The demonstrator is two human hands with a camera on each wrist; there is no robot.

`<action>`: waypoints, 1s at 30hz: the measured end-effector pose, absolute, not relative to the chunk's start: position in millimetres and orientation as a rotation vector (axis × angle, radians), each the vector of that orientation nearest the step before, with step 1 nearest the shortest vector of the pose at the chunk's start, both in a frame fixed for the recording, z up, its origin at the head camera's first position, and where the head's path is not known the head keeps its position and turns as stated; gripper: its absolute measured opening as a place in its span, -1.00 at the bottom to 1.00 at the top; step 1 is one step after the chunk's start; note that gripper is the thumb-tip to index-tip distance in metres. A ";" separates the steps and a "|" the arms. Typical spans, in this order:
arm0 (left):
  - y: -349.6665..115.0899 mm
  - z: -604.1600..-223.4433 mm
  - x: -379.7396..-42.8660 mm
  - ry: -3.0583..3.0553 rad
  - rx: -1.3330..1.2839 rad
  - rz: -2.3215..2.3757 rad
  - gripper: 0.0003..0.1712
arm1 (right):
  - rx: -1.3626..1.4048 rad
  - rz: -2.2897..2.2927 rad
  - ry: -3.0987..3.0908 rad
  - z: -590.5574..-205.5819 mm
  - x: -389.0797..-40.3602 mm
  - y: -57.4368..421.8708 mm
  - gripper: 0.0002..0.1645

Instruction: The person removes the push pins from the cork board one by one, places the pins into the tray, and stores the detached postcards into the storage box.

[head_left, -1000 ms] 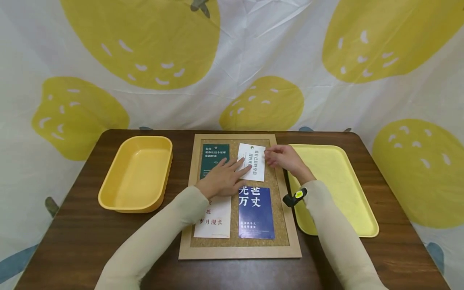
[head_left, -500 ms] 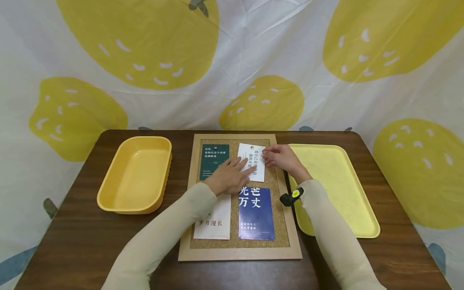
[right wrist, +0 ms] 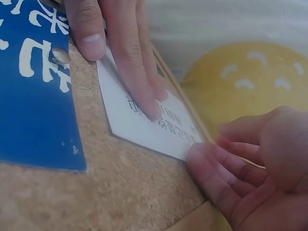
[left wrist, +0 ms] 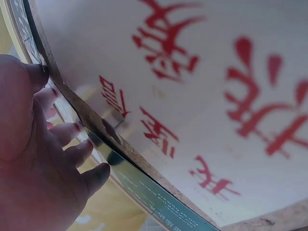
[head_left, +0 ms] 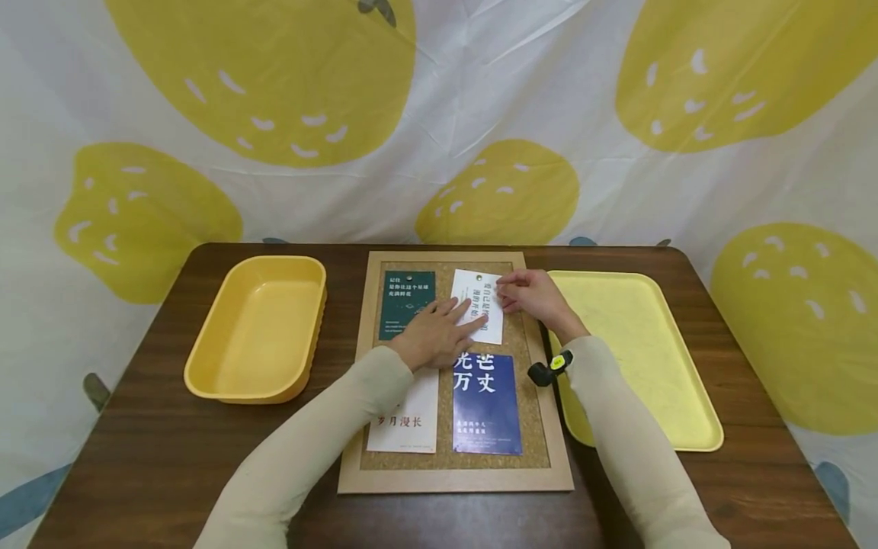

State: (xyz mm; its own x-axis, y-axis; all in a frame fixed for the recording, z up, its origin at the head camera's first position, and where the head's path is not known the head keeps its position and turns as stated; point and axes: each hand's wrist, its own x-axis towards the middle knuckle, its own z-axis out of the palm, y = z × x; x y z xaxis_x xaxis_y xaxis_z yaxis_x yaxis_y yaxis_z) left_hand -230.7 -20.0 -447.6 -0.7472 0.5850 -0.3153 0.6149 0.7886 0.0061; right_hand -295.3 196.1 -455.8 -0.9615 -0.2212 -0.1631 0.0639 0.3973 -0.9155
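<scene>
On a wood-framed corkboard (head_left: 445, 427), a white printed card (head_left: 466, 286) lies at the upper right with a round pin (head_left: 479, 278) near its top edge. My left hand (head_left: 437, 333) rests on this card with fingers spread and fairly straight. At the card's upper right edge, my right hand (head_left: 538, 297) has thumb and fingers bent together. The right wrist view shows that hand (right wrist: 260, 168) pinching a corner of the card (right wrist: 120, 115), its fingertips partly hiding the corner. A green card (head_left: 405, 301), a blue card (head_left: 485, 412) and a white card with red writing (head_left: 405, 435) share the board.
Left of the board stands a deep yellow tub (head_left: 255, 328). A shallow pale-yellow tray (head_left: 634, 351) lies on the right, beneath the right forearm. A lemon-print cloth (head_left: 343, 206) hangs behind the brown table (head_left: 137, 457).
My left hand has shifted slightly to the right over the white card. The right hand stays at the card's edge, its fingertips slightly further left.
</scene>
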 end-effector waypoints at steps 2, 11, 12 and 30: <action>-20.0 -447.1 -230.4 2.677 0.920 -0.142 -0.37 | -0.123 -1.611 2.377 -456.7 -297.1 194.5 -0.68; -17.3 -446.8 -228.7 2.676 0.926 -0.138 -0.37 | -0.065 -1.653 2.329 -460.3 -303.7 188.0 -0.67; -16.8 -446.9 -228.7 2.675 0.929 -0.139 -0.37 | -0.062 -1.646 2.340 -461.1 -304.2 187.7 -0.66; -12.2 -447.2 -225.8 2.669 0.903 -0.137 -0.37 | -0.225 -1.218 2.884 -471.5 -310.0 176.8 -0.65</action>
State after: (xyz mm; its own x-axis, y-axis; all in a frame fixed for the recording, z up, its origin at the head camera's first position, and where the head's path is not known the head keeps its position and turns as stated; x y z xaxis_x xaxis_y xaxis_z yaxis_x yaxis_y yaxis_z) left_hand -225.8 -12.2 -447.2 -0.7492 0.5751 -0.3285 0.6057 0.7956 0.0114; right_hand -310.0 176.8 -471.5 -0.9897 -0.1328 0.0532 -0.1307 0.6888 -0.7131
